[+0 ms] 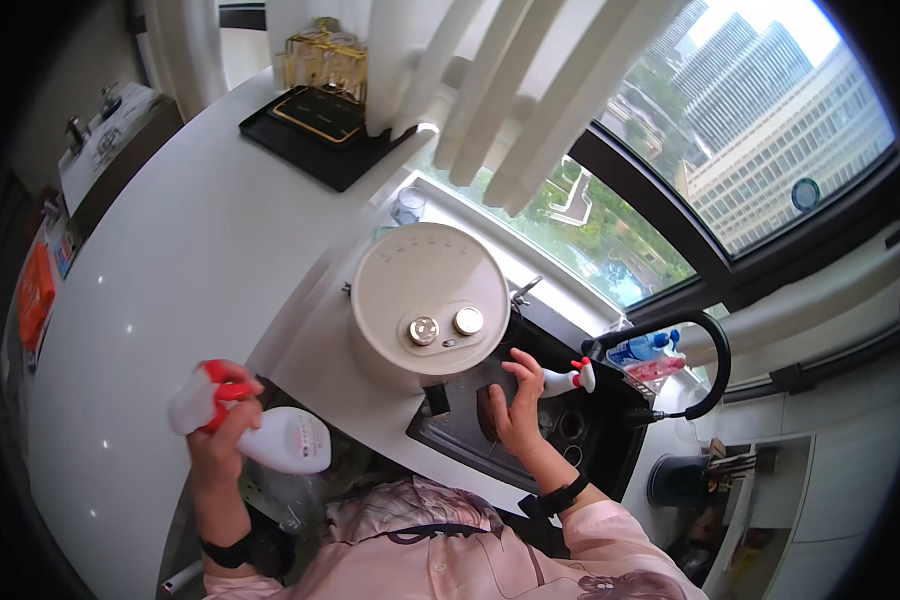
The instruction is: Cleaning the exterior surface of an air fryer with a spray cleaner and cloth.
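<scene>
My left hand [229, 427] grips a white spray bottle [289, 441] by its red-and-white trigger head [210, 397], over the counter's near edge. In front of me a cream round appliance, apparently an air fryer [420, 277], stands upright beside the sink. Two shiny knobs [424, 330] and printed marks are on its top; a dark handle [436, 400] juts from its near side. My right hand [521, 409] hovers over the black sink with fingers apart, close to the air fryer. A dark brown object [487, 412] lies by its thumb; whether they touch is unclear.
Another white spray bottle [559, 382] with a red nozzle is behind my right hand at the black sink [607, 435]. A black faucet [709, 352] arches on the right. Glassware on a black tray [307, 154] stands at the back, and a glass [408, 204] by the window.
</scene>
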Tool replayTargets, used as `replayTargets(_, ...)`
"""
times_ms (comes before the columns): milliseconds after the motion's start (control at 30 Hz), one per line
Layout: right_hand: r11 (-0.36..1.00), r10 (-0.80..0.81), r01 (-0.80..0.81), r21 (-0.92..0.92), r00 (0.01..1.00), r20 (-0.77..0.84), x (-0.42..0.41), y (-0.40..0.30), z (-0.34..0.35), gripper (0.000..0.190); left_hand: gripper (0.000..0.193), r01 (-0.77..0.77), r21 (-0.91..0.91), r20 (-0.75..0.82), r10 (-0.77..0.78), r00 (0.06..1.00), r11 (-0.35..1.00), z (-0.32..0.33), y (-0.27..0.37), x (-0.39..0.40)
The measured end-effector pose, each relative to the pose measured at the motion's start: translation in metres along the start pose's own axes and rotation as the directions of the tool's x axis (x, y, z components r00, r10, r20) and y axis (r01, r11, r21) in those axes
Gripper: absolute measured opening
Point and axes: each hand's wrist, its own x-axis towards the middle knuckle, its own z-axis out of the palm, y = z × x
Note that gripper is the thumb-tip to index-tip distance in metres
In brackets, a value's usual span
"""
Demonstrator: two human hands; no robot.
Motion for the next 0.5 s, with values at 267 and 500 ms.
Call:
replayTargets(267, 0.797, 0.581, -0.586, 0.146, 0.810, 0.074, -0.064, 0.170, -0.011, 0.019, 0.030, -0.390, 0.195, -0.083, 0.411, 0.908, 0.900, -0.029, 0.080, 0.049)
replayTargets(500, 0.782, 0.565, -0.575, -0.241, 0.493, 0.662, -0.138, 0.242, 0.070, 0.042, 0.028, -0.415, 0.401, -0.210, 0.523, 0.826, 0.817, -0.063, 0.067, 0.121)
